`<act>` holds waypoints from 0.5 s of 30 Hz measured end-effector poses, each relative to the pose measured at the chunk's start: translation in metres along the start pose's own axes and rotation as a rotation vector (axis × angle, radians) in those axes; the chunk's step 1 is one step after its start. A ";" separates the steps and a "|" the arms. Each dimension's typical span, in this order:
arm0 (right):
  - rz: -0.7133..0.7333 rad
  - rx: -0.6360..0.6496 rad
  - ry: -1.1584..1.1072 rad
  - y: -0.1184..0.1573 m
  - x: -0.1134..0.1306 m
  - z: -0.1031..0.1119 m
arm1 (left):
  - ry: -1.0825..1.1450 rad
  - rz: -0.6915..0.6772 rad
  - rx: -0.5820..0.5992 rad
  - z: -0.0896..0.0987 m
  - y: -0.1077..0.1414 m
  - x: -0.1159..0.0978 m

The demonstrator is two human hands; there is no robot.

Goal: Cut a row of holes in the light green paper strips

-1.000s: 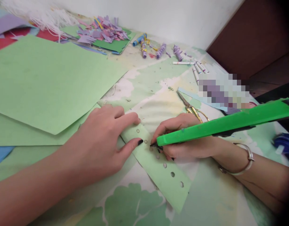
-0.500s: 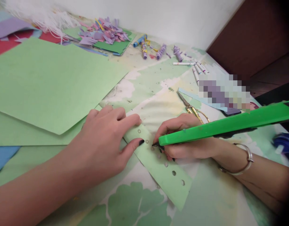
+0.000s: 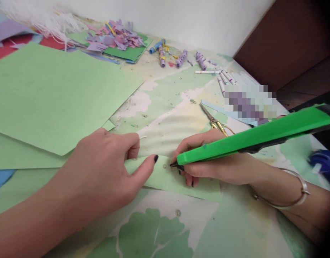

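Note:
A light green paper strip lies slightly curved on the table in front of me, with a small ring mark showing near its middle. Its left end runs under my left hand, which grips it with curled fingers while the thumb sticks out over the paper. My right hand is closed around a bright green utility knife. The knife's dark blade tip touches or nearly touches the strip beside the ring mark. My right fingertips rest on the paper and cover part of it.
Large green sheets lie at left. Gold-handled scissors sit beyond my right hand. Farther back are white markers, rolled paper tubes and a heap of paper scraps. A blue object stands at far right.
The strip has turned from a steep diagonal to nearly level, and its row of holes is mostly out of sight. My left hand's fingers have curled in and shifted slightly left.

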State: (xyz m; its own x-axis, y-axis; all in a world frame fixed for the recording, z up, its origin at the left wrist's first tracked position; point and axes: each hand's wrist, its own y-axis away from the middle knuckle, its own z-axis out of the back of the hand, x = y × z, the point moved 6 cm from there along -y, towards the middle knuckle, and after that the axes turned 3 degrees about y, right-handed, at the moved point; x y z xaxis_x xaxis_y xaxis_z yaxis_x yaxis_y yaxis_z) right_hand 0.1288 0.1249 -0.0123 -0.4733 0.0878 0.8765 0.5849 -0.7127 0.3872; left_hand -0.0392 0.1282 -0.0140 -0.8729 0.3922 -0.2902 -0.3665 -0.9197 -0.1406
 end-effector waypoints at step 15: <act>-0.038 -0.151 0.190 0.001 0.002 -0.001 | 0.075 0.017 0.015 -0.006 -0.010 0.017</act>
State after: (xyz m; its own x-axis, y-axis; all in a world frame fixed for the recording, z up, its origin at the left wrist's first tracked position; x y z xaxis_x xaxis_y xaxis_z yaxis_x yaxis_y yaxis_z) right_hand 0.1280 0.1242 -0.0109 -0.6167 -0.0061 0.7872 0.4663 -0.8085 0.3591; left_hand -0.0481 0.1438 -0.0233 -0.8525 0.3761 -0.3630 -0.3573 -0.9262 -0.1205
